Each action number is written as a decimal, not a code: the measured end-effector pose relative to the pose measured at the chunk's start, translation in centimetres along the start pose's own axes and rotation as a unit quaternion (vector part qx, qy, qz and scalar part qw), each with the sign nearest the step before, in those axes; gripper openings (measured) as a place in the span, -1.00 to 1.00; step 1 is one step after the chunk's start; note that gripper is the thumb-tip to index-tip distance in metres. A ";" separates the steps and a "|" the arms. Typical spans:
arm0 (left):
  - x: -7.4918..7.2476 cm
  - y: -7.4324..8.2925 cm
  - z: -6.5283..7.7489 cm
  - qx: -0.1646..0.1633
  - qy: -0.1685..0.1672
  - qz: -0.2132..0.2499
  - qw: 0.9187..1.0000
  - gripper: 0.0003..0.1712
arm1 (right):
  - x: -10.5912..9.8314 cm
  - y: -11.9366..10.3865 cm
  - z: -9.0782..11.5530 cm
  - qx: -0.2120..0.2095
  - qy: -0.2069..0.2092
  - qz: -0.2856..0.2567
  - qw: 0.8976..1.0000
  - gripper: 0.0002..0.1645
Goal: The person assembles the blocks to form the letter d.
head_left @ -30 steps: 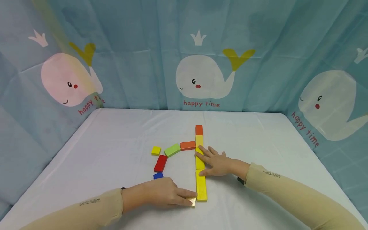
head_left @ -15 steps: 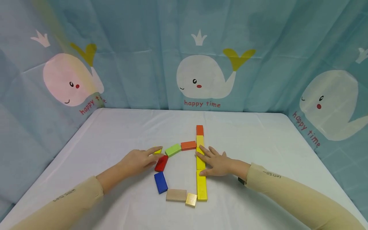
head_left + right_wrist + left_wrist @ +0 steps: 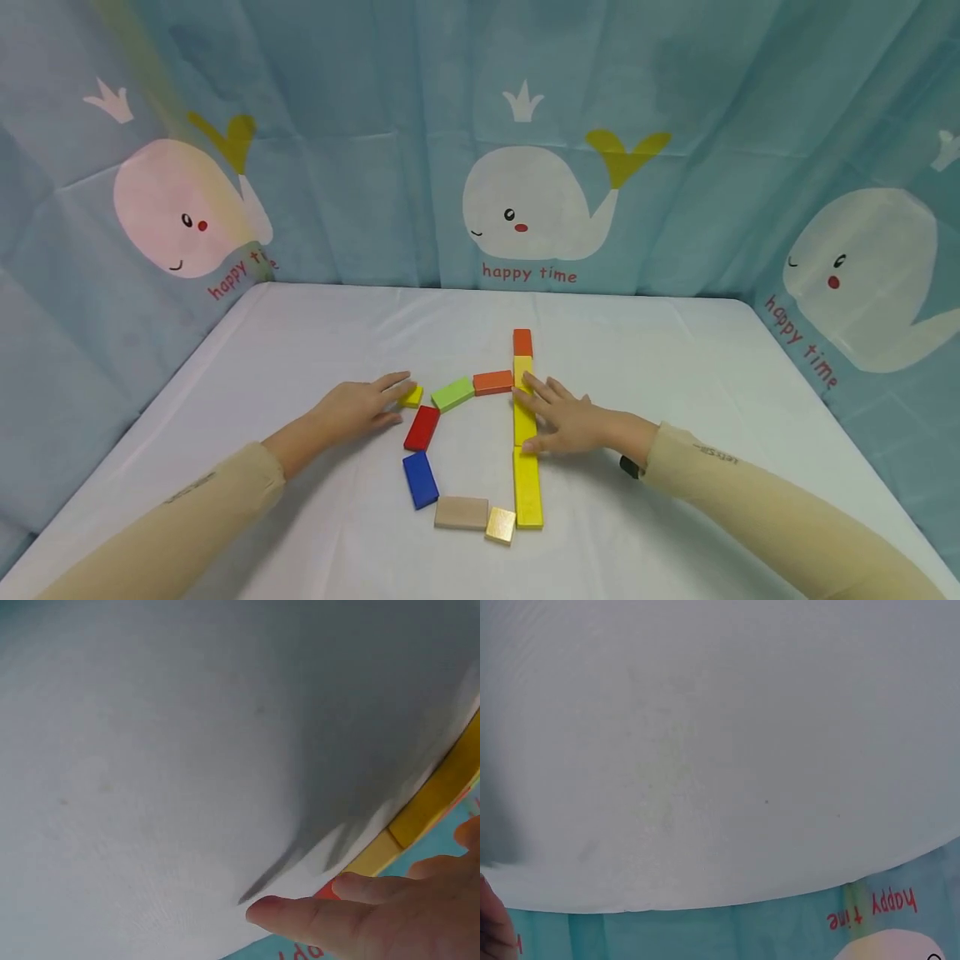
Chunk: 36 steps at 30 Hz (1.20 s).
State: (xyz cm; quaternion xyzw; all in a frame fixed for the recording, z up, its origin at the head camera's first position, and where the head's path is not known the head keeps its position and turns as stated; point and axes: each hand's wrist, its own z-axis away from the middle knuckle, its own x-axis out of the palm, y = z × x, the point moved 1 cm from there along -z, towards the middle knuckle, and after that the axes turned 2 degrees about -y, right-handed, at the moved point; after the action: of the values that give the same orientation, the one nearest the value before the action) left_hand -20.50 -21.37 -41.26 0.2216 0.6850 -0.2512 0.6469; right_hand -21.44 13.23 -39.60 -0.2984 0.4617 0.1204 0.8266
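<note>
Flat coloured blocks lie in a ring on the white table [image 3: 285,358]. My left hand [image 3: 367,407] reaches in from the left, its straight fingers touching a small yellow block [image 3: 412,397]. Beside it run a green block [image 3: 452,393], an orange block [image 3: 492,382], a red block [image 3: 422,427] and a blue block [image 3: 420,479]. My right hand [image 3: 558,418] lies flat, fingers spread, on the yellow block [image 3: 522,423] in the middle of the straight column. The right wrist view shows those fingers [image 3: 337,915] against the yellow column [image 3: 435,795].
A long yellow block [image 3: 527,487], a gold block [image 3: 500,526] and a plain wood block [image 3: 461,512] close the ring near me. A small orange-red block [image 3: 522,342] tops the column. A whale-print curtain [image 3: 525,208] surrounds the table on three sides.
My left hand left the gold block at the near end and moved up to the small yellow block at the far left. The right hand stayed on the column.
</note>
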 end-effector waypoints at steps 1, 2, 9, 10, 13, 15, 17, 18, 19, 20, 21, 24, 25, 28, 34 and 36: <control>0.1 0.0 -0.1 0.006 0.001 0.001 1.000 -0.37 | 0.0 0.0 -0.1 0.000 -0.001 0.003 1.000 0.08; 0.2 0.0 -0.1 0.013 0.005 -0.001 1.000 -0.39 | 0.0 0.1 -0.1 0.002 -0.003 0.005 1.000 0.08; 0.4 0.3 -0.3 0.045 0.068 -0.044 0.996 -0.53 | 0.3 0.4 -0.7 0.010 -0.007 0.030 0.999 0.06; 0.3 0.4 -0.2 0.045 0.079 -0.050 0.995 -0.55 | 0.3 0.4 -0.7 0.010 -0.007 0.033 0.999 0.06; -0.1 0.5 0.1 0.044 0.118 -0.052 0.991 -0.57 | 0.3 0.4 -0.8 0.007 -0.009 0.036 0.999 0.05; -0.5 0.6 0.4 0.052 0.151 -0.049 0.986 -0.56 | 0.3 0.4 -0.8 0.006 -0.010 0.035 0.999 0.05; -1.0 1.1 0.7 0.074 0.184 -0.040 0.979 -0.54 | 0.4 0.4 -0.8 0.006 -0.010 0.036 0.999 0.05; -1.2 1.4 0.9 0.089 0.198 -0.037 0.975 -0.53 | 0.4 0.4 -0.7 0.007 -0.010 0.037 0.999 0.05; -1.4 1.8 1.0 0.105 0.208 -0.033 0.972 -0.52 | 0.4 0.4 -0.7 0.007 -0.010 0.036 0.999 0.05; -1.6 2.3 1.2 0.123 0.216 -0.029 0.968 -0.52 | 0.4 0.5 -0.7 0.007 -0.010 0.037 0.999 0.05; -1.8 2.8 1.3 0.141 0.223 -0.024 0.964 -0.53 | 0.4 0.5 -0.6 0.007 -0.010 0.038 0.999 0.05; -2.1 4.9 1.7 0.188 0.241 -0.006 0.952 -0.66 | 0.5 0.6 -0.6 0.010 -0.010 0.041 0.999 0.05; -2.2 5.6 1.7 0.203 0.247 -0.001 0.948 -0.69 | 0.5 0.6 -0.7 0.010 -0.011 0.042 0.999 0.05; -2.5 8.1 1.7 0.240 0.256 0.014 0.936 -0.69 | 0.5 0.6 -0.7 0.009 -0.010 0.044 0.999 0.05; -3.0 13.2 1.1 0.326 0.197 0.027 0.924 -0.60 | 0.4 0.4 -0.5 0.011 -0.009 0.038 0.999 0.04; -3.2 14.7 0.8 0.358 0.145 0.029 0.922 -0.57 | 0.4 0.4 -0.5 0.012 -0.009 0.037 0.999 0.04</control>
State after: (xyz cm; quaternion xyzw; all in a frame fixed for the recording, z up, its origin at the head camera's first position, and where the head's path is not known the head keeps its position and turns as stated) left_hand -10.45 -10.39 -38.99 0.4919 0.6292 -0.4261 0.4250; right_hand -21.74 13.23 -40.26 -0.2697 0.4669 0.1481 0.8291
